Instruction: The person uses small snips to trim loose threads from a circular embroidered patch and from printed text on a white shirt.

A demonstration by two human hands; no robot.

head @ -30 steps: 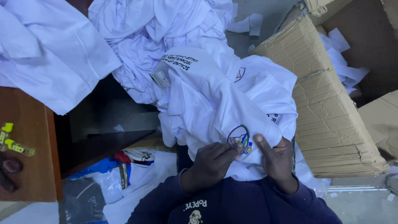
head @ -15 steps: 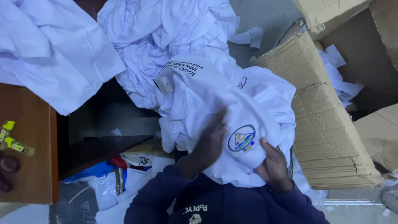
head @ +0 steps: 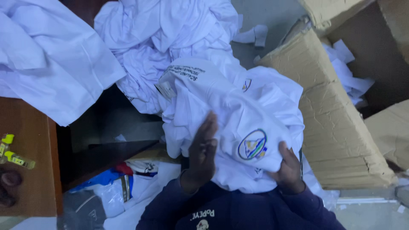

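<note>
Shirt (head: 238, 127) between hands; garment heap (head: 166, 38) behind; cardboard box (head: 336, 127) right.

Crumpled cardboard box (head: 336, 123) (paper scraps (head: 347, 72) inside), wooden table (head: 25, 170), yellow tool (head: 12, 155), white garment heap (head: 162, 38).
</note>
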